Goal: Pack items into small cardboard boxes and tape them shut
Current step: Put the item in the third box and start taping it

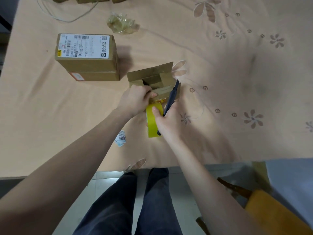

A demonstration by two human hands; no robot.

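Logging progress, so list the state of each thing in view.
Small box: flaps open, untaped.
Two stacked boxes: closed, top one labelled.
Tape roll: upright, in right hand.
Dark cutter: in right hand.
Left hand: gripping box.
Plastic wrap: crumpled.

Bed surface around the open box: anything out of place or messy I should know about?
Minor clutter only. A crumpled wad of clear tape lies beyond the two stacked boxes, and a loose barcode label sits near the yellow tape roll. The open box looks undamaged.
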